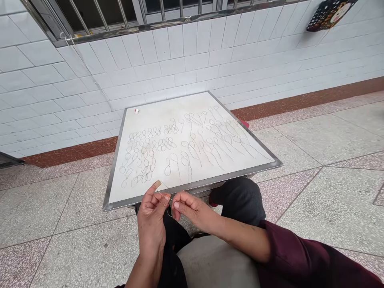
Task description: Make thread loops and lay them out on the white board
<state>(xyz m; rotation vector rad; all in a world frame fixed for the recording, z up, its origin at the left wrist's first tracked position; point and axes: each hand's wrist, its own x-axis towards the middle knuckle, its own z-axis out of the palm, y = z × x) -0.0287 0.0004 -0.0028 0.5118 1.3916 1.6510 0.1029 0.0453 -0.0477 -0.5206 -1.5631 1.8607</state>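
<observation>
Both hands are meeting just below the near edge of the counter (120, 192), pinching a thin wire (167, 197) between them. That wire is sitting in the air over the person's lap, bending in a small loop from one set of fingertips to the other. The left hand (152, 218) is closing thumb and forefinger on one end, with a tan bandage (157, 184) wrapping its raised fingertip. The right hand (189, 208) is gripping the other end between thumb and forefinger, its knuckles turning toward the left hand, nearly touching it.

Just beyond the hands, the white counter with its metal rim is carrying many finished wire shapes: small figure-eight loops (141, 160) are crowding the left half, while long-stemmed loops (216, 138) are fanning across the right half. A tiny red-and-white object (137, 111) is lying near the far left corner, well apart from the rest.

A dark red sleeve (300, 256) is covering the right arm, and dark trousers are showing at the knee (240, 196) under the counter's edge. White wall tiles (180, 60) are rising behind, with a barred window (120, 12) above.
</observation>
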